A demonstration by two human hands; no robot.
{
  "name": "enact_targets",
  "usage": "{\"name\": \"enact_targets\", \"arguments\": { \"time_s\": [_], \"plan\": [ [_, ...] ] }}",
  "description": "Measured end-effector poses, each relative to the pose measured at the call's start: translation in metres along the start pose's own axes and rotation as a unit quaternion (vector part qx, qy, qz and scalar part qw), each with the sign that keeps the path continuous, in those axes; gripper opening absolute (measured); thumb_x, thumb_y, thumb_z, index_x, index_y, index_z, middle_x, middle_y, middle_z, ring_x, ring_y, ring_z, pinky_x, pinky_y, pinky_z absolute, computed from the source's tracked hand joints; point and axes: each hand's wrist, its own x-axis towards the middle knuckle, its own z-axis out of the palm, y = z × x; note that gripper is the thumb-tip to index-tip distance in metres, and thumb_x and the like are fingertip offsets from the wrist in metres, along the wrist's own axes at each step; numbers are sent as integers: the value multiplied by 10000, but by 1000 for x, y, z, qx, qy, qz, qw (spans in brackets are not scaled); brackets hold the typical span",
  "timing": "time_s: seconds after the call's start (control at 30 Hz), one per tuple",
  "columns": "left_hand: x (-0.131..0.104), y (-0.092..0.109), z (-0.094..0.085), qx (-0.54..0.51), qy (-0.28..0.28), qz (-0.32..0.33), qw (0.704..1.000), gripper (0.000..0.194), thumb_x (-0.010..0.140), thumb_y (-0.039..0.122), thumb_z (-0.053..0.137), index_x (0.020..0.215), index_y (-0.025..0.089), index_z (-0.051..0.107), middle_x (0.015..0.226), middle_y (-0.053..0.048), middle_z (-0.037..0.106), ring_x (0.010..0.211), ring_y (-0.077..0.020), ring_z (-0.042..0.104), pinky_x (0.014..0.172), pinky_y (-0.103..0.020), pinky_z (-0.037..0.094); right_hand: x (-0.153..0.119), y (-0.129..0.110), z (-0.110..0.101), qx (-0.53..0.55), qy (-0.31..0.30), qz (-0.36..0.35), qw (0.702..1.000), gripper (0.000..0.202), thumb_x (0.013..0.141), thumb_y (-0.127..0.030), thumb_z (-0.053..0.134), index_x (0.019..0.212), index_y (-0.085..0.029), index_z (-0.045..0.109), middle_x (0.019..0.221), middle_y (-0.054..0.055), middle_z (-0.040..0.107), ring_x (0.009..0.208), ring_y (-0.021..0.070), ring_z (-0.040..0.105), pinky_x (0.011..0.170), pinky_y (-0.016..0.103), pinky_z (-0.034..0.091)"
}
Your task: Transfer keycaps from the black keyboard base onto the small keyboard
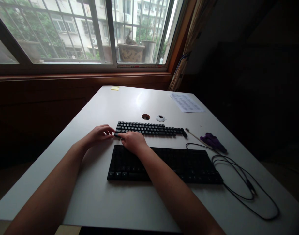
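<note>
Rows of loose black keycaps (149,129) lie on the white desk, laid out like a keyboard. My left hand (101,132) rests at their left end, fingers bent and slightly apart, its fingertips at the edge of the corner keycap. From the other side, my right hand (134,141) stretches its index finger onto that front-left keycap (117,134), with the other fingers curled under and partly hidden. Below the right wrist lies a black keyboard (183,163). A few keys show along its front-left edge; the forearm covers its middle.
A black cable (242,169) loops on the right. A purple cloth (213,142) and a thin stick-like brush (195,135) lie near it. Printed sheets (187,102), a yellow sticky note (115,88), a desk hole (145,117) and a round cover (160,118) are farther back.
</note>
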Motion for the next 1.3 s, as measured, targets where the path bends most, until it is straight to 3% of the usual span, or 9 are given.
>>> {"name": "enact_targets", "arguments": {
  "time_s": [1.3],
  "plan": [
    [1, -7, 2, 23, 6, 17, 1000, 306, 870, 456, 602, 925, 168, 687, 848, -47, 654, 699, -128, 633, 599, -214, 533, 2, 3, 6, 1, 2, -4, 1000, 424, 912, -363, 474, 1328, -406, 542, 1153, 9, 696, 996, 228, 658, 804, 345, 484]
  ]
}}
